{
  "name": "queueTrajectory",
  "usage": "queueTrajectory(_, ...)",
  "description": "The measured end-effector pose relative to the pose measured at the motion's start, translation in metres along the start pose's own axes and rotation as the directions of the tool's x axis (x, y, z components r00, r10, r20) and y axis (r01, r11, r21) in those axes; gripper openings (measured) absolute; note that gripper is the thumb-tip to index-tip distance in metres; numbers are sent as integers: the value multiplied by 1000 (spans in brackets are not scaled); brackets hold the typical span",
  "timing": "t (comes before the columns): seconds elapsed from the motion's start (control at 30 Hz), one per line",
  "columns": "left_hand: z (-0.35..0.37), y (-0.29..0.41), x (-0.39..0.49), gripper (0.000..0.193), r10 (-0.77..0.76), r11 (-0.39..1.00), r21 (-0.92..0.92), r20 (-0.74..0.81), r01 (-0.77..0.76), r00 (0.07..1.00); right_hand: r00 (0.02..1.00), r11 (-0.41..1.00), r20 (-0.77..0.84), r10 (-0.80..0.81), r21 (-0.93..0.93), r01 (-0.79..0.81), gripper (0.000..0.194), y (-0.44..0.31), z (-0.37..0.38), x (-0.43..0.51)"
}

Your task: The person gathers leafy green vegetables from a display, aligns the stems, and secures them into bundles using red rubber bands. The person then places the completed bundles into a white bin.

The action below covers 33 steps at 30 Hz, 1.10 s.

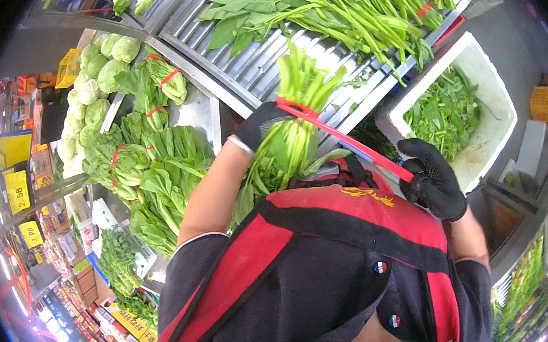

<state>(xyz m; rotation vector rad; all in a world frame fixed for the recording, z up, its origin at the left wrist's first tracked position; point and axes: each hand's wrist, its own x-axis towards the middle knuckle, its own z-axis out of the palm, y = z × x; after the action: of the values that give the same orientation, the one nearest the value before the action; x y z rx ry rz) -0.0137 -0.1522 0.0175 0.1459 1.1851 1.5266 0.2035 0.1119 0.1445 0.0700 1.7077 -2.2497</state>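
Gloved in black, my left hand [267, 122] grips a bundle of leafy green stems [300, 84], cut ends pointing away and leaves hanging towards my apron. Red tape [345, 139] crosses the bundle and stretches in a taut strip to the right. Its other end is pinched in the fingers of my black-gloved right hand [430, 178]. That hand is beside the near edge of a white foam box [491, 140] with loose green leaves [446, 110] inside. Beyond the bundle, loose long-stemmed greens [308, 9] lie across a slatted metal rack [249, 69].
Taped bundles of greens [424, 8] rest at the rack's far right. On the left are leafy greens [169, 166] with red bands and a pile of pale round lettuces [96, 74]. Yellow price signs [17, 190] stand farther left. An orange crate [544, 104] sits beyond the foam box.
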Motion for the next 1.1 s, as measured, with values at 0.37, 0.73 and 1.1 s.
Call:
queueTrajectory(0.37,82,22,-5,43,-266,922,379,476,78,838,973,933,196,121,313,-179,46,113,-49,143)
queueTrajectory(0.73,4,11,-10,27,154,713,610,344,-345,926,849,873,492,-194,-308,378,50,-39,10,69)
queueTrajectory(1.1,66,-3,5,56,-217,962,245,420,120,881,989,445,24,-145,-891,87,47,145,-21,164)
